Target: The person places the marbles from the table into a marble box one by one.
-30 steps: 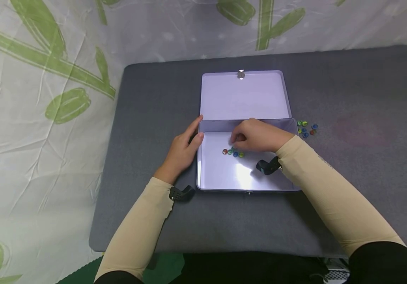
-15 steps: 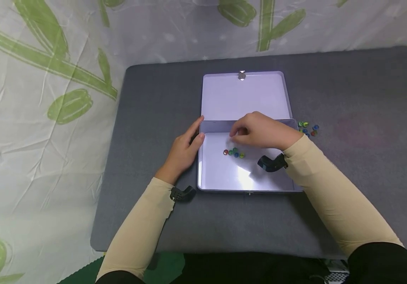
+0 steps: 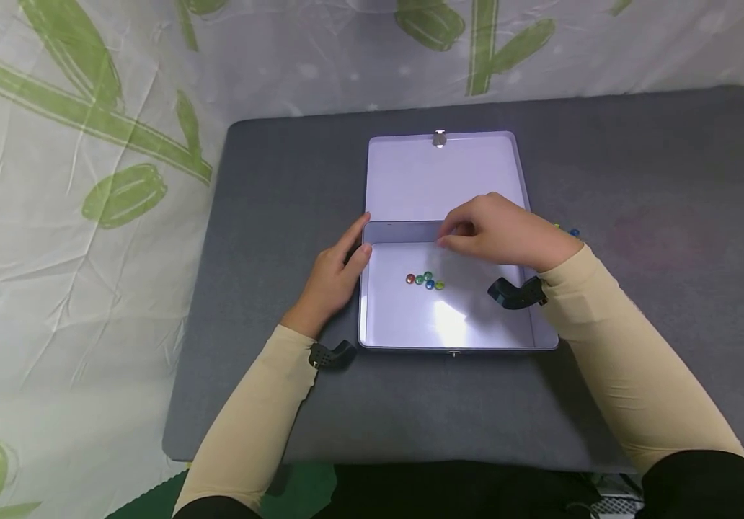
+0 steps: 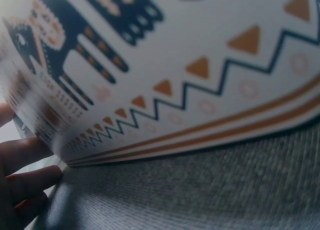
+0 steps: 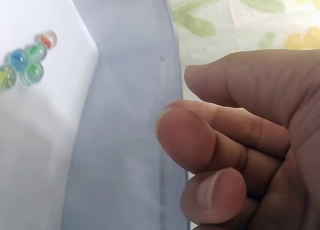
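Marbles point(image 3: 425, 280) are lying together in the tin point(image 3: 398, 324), near the left hand point(image 3: 336, 277) resting flat on its side. Farther back, the right hand point(image 3: 508, 234) is lifting away, fingers point(image 5: 200, 145) curled, holding nothing, having dropped one. More marbles point(image 3: 569, 231) are waiting on the counter point(image 3: 638, 288).

A dark grey mat point(image 3: 638, 158) covers the work surface, its far edge running up against a white curtain point(image 3: 86, 216) printed with green leaves and stems. The curtain also hangs along the mat's left edge, and green flooring point(image 3: 307, 490) shows below the mat's near-left corner.
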Available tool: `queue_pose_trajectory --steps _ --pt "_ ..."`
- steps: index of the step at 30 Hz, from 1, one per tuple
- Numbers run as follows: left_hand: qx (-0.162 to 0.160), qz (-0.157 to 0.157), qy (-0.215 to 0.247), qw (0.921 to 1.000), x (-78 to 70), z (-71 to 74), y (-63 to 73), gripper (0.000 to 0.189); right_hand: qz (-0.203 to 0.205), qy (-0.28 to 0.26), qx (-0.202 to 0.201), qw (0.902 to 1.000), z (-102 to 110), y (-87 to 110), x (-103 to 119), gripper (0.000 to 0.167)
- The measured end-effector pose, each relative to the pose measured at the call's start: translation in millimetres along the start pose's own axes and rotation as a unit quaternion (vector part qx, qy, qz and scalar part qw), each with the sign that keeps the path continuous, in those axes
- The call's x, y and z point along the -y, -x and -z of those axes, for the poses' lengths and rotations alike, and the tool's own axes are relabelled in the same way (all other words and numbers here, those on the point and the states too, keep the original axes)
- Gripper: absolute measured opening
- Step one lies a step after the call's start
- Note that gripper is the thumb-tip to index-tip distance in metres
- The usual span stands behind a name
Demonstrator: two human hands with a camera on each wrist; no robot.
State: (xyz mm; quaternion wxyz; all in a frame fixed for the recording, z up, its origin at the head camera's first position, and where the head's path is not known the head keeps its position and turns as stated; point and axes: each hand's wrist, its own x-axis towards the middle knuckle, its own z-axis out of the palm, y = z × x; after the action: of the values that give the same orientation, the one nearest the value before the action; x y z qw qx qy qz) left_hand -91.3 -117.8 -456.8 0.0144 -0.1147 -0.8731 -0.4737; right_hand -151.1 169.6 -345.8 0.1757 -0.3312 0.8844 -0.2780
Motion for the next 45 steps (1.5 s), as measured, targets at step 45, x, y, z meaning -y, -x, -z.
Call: queue_pose_trajectory --steps 45 --pt "0.006 0.005 -0.005 1.0 1.2 3.1 -0.4 0.076 -0.186 -0.035 -0.109 0.9759 40.9 84.4 -81.6 0.033"
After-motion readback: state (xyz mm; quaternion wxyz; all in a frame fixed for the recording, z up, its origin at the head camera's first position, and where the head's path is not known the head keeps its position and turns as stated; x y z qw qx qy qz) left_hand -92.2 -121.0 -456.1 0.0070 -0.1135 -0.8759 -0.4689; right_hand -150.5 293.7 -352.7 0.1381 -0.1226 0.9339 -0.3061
